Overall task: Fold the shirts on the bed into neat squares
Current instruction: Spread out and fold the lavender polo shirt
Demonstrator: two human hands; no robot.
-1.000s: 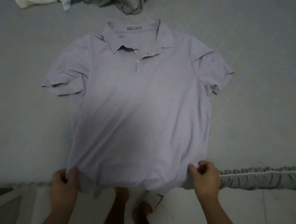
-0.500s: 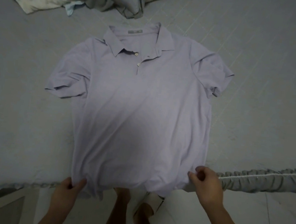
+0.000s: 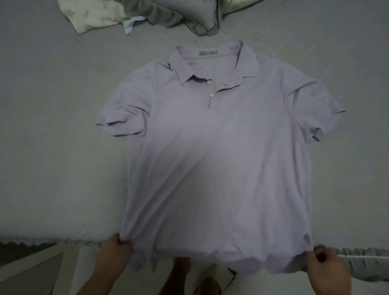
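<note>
Left hand (image 3: 115,252) and right hand (image 3: 328,272) each pinch a bottom hem corner of the lavender polo shirt (image 3: 214,154), which lies face-up and spread flat on the grey bed (image 3: 34,130), collar pointing toward rumpled pillows (image 3: 156,1).

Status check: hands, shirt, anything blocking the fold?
Left hand and right hand each grip a hem corner. Lilac polo shirt flat, face up, unfolded. Bedding pile beyond collar, apart.
</note>
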